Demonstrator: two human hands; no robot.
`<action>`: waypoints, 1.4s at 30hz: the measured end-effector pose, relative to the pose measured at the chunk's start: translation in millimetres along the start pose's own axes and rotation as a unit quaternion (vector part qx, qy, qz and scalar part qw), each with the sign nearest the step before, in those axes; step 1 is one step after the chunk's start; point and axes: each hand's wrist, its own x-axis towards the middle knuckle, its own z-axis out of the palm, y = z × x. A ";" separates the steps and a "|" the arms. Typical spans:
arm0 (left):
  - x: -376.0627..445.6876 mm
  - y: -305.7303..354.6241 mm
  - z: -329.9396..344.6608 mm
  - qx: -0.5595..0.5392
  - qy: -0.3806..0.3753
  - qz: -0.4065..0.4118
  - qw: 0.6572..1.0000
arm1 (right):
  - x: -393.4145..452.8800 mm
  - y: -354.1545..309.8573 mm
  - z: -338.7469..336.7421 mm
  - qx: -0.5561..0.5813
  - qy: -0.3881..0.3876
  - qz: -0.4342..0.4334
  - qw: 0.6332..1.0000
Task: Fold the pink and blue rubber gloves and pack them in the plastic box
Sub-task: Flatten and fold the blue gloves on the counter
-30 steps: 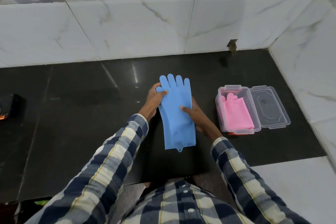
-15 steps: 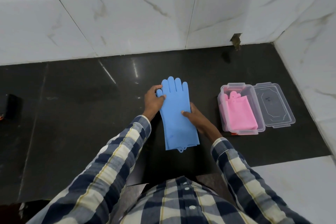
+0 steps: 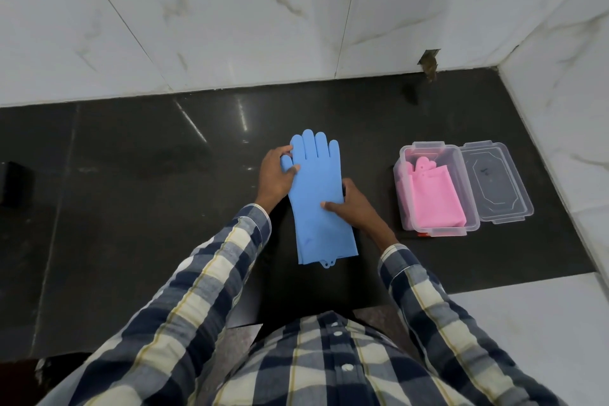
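The blue rubber gloves (image 3: 318,208) lie stacked flat on the black counter, fingers pointing toward the wall. My left hand (image 3: 276,179) grips their left edge at the thumb part. My right hand (image 3: 352,208) holds their right edge at mid-length, thumb on top. To the right stands the clear plastic box (image 3: 403,171), with the folded pink gloves (image 3: 431,198) inside. Its hinged lid (image 3: 494,184) lies open flat on the right side.
The black counter (image 3: 148,208) ends at white marble tile walls behind and on the right. A white ledge (image 3: 534,323) sits at the front right. A dark object (image 3: 13,184) lies at the far left edge. A small hole (image 3: 428,63) marks the back wall.
The head view has shifted slightly. My left hand has slid a little along the glove's thumb edge; the blue gloves and my right hand stay almost in place.
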 end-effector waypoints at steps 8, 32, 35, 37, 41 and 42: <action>-43.5 6.1 3.3 0.073 0.101 -0.048 0.991 | -12.5 14.7 1.5 -0.116 0.012 0.009 0.993; -127.2 -8.1 21.2 0.290 -0.061 -0.185 0.937 | -45.2 42.8 -7.2 -0.277 0.056 -0.143 0.948; -129.5 -3.5 20.7 0.248 -0.047 -0.182 0.950 | -46.5 46.9 -10.6 -0.273 0.038 -0.175 0.945; -132.1 1.0 21.4 0.199 -0.049 -0.180 0.962 | -46.1 50.5 -14.3 -0.269 0.031 -0.191 0.943; -134.4 11.7 24.5 -0.054 -0.039 -0.224 0.972 | -43.2 54.8 -21.2 -0.278 0.034 -0.203 0.938; -134.4 15.7 24.6 -0.137 -0.034 -0.250 0.958 | -43.6 55.7 -22.9 -0.279 0.036 -0.209 0.937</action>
